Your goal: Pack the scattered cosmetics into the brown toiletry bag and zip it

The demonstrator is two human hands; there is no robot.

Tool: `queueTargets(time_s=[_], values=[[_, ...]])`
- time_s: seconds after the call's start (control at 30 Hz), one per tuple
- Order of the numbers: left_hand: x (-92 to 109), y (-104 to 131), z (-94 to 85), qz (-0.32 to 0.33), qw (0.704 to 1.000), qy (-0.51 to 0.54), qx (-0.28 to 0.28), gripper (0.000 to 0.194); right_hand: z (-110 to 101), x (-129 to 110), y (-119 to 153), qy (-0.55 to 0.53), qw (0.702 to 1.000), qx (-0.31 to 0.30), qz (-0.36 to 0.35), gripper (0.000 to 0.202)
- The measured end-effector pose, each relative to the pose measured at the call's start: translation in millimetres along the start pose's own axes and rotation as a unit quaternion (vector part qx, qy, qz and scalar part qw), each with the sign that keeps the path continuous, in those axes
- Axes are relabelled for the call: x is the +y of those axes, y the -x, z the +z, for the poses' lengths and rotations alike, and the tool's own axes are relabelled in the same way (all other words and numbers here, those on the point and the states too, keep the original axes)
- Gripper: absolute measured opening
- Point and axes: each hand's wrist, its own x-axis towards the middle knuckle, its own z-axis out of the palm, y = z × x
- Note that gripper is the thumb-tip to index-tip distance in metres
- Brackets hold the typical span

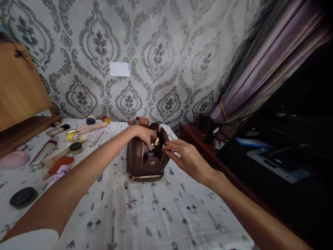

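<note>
A brown bag [144,168] with gold zippers stands upright on the patterned white cloth, its top unzipped. Small items, one of them gold and shiny [157,141], show inside. My left hand [145,135] reaches over the bag's left rim with its fingers bent down into the opening; whatever those fingertips hold, if anything, is hidden. At the right edge of the opening, my right hand [186,156] has its thumb and fingers pinched together by the zipper side. What lies between them is too small to make out.
Cosmetics lie on the cloth [145,215] at the left, among them a silver tube [44,152], an orange bottle [61,164] and a black round case [23,197]. Behind is a patterned wall. A dark red ledge [203,146] runs along the right.
</note>
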Motion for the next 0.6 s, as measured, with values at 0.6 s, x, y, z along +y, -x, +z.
queueTargets(time_s=[0.6], values=[[4.7,142.1,102.6,-0.106,0.896,-0.097,0.421,0.016,86.8,-80.0,24.7,-0.151,0.965,-0.04,-0.21,0.029]])
